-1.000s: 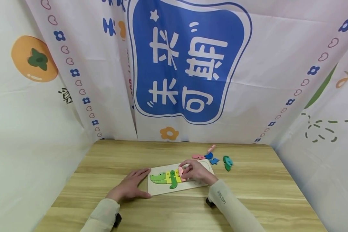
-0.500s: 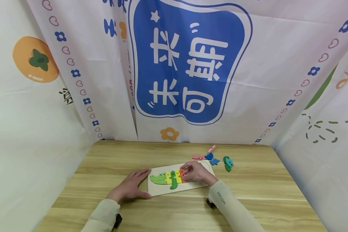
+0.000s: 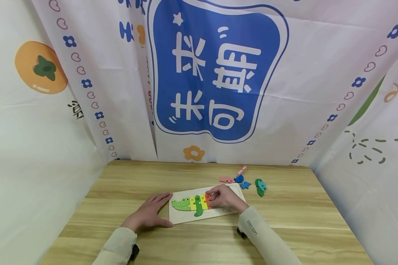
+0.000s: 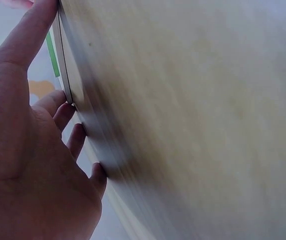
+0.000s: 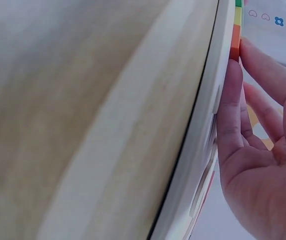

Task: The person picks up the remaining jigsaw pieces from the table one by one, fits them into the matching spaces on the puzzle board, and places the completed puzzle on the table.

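A pale wooden puzzle board (image 3: 185,219) lies on the table, bearing a crocodile puzzle: a green head (image 3: 182,204), yellow and green body pieces, and an orange-red puzzle piece (image 3: 208,197) at their right end. My right hand (image 3: 226,198) pinches that orange-red piece at its right edge; the right wrist view shows thumb and finger against the piece's end (image 5: 235,42). Part of the board's right half is hidden beneath this hand. My left hand (image 3: 149,211) rests at the board's left edge, thumb and fingers spread, touching near two corners.
Beyond the board's far right corner lie loose puzzle pieces: pink ones (image 3: 227,179), blue ones (image 3: 245,184) and green ones (image 3: 260,186). The wooden table (image 3: 136,176) ends at a printed curtain (image 3: 126,110) behind, with white cloth walls at both sides.
The orange-red piece looked pale and tilted a second ago; now it lies flat in line with the yellow piece. My right hand shifted slightly. The left hand has stayed put.
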Available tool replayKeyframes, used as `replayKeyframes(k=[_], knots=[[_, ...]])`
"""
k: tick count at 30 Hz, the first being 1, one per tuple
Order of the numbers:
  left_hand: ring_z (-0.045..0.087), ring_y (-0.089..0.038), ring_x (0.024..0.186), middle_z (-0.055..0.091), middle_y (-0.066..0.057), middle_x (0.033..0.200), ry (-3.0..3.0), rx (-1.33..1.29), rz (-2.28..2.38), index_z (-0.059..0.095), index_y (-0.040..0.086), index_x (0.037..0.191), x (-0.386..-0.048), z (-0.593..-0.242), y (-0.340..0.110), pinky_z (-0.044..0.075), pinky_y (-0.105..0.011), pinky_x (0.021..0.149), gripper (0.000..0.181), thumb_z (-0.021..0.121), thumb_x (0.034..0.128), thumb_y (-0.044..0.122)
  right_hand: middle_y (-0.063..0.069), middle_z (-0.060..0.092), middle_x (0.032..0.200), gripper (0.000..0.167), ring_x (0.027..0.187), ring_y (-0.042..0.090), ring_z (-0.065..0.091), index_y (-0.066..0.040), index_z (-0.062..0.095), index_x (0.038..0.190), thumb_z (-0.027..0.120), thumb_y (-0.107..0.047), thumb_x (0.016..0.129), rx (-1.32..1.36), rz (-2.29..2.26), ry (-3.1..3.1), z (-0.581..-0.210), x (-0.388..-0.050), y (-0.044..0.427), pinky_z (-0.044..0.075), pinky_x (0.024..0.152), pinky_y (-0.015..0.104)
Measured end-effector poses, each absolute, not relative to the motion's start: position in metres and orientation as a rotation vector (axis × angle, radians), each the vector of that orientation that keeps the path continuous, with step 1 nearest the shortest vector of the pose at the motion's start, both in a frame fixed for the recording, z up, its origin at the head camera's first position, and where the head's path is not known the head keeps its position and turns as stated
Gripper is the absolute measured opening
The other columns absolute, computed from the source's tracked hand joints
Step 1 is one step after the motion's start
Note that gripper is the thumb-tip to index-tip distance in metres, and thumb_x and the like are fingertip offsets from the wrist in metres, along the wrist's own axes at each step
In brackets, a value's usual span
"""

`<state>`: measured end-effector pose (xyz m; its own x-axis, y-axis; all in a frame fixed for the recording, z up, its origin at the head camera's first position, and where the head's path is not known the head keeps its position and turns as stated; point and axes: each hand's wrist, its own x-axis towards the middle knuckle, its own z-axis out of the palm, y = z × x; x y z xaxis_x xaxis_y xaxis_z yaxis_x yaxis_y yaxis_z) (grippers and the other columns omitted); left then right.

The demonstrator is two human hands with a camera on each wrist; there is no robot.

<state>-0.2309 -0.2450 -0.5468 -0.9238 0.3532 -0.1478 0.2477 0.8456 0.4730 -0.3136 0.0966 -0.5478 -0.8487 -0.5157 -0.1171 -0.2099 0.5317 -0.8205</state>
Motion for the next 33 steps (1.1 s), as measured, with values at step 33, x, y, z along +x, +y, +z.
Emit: replayKeyframes(k=[33], knots=[[0.024,-0.043,0.154,0.03,-0.007,0.17,2.791,0.477,0.679,0.033,0.02,0.164,-0.232,-0.546,-0.245,0.028,-0.069,0.119,0.114,0.083,0.0736,0.068,-0.001,0.072,0.084,0.053,0.069,0.011,0.065,-0.007,0.063,0.142,0.079,-0.01,0.091,-0.688,-1.056,2.373,-0.538,-0.313,0.105,0.056,0.064,0.026]])
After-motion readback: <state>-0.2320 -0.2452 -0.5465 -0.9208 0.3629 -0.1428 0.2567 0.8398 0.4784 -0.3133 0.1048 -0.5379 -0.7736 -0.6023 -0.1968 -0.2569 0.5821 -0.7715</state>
